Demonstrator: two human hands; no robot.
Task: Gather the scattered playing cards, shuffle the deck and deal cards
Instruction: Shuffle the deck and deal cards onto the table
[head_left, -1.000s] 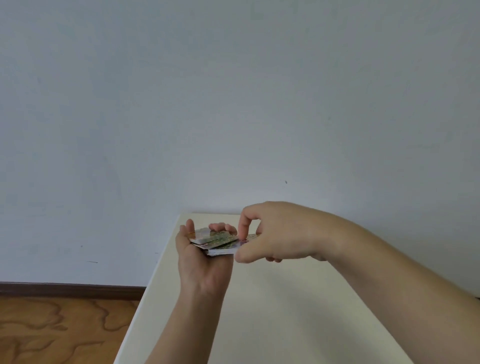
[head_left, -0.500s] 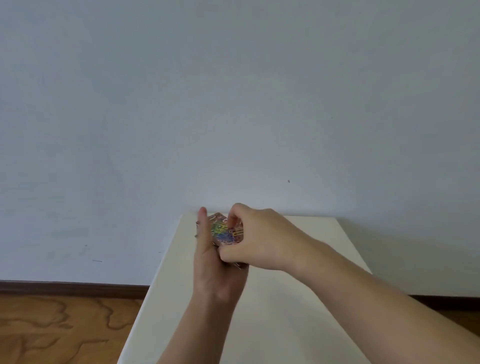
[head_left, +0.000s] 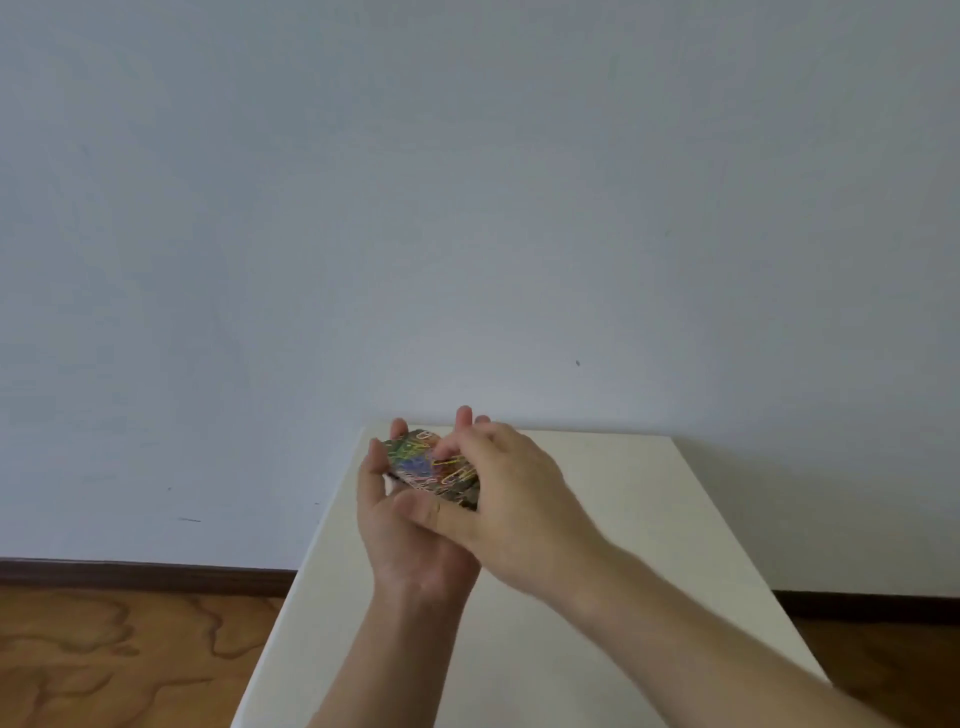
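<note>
The right hand's fingertips (head_left: 457, 439) curl down over the top of a small stack of playing cards with busy multicoloured backs (head_left: 431, 467), and its thumb presses along the near edge of the stack, so the right hand (head_left: 514, 493) is closed on the cards from above. Beneath, the left hand (head_left: 410, 525) lies palm up and cups the same stack: its thumb stands along the left edge and its fingertips rise behind the far edge, grasping the cards from below. The stack sits tilted between the two hands, held in the air above the far left part of the pale cream rectangular table (head_left: 623, 519), not resting on it. No loose cards show anywhere on the tabletop, which suggests the gathering is done and the shuffle is the step in hand; whether the right hand is lifting a packet or squaring the deck cannot be told, since the cards are partly hidden and a little blurred. The next move likely calls for a light pinch on a portion of the stack while the left palm stays cupped, so that no cards slide off the tilted pile. Beyond the table are a plain bluish-white wall (head_left: 467, 208), a dark brown skirting board (head_left: 145, 571) and a grained wooden floor (head_left: 104, 654).
</note>
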